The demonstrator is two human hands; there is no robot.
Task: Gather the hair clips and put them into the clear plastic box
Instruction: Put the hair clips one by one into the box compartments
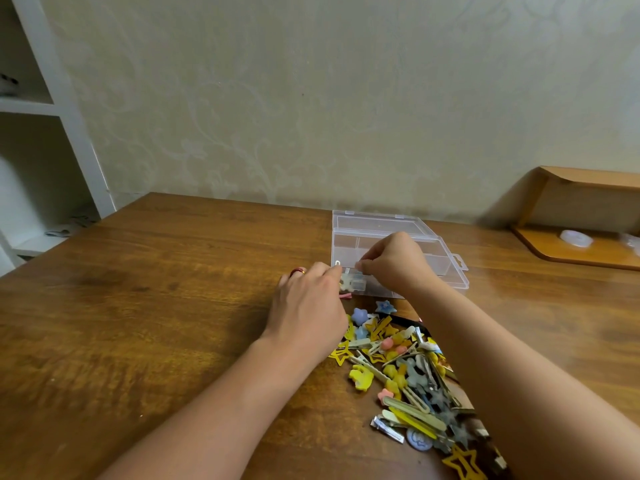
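A clear plastic box (446, 263) stands open on the wooden table (156, 306), its lid (377, 221) laid back toward the wall. At the box's front left corner, my left hand (308, 306) and my right hand (391, 261) meet. Both pinch a small pale hair clip (341, 266), one at each end. Just below them a pale flower clip (346, 284) lies in the box corner. A big pile of hair clips (398, 368), mostly yellow, blue and pink, lies in front of the box, partly hidden under my right forearm.
A pink clip (346, 296) lies on the table beside the box. Something black (408, 322) sits under the pile. A white shelf unit (45, 109) stands at the left. A low wooden shelf (540, 247) with a tape roll (576, 239) is at the right.
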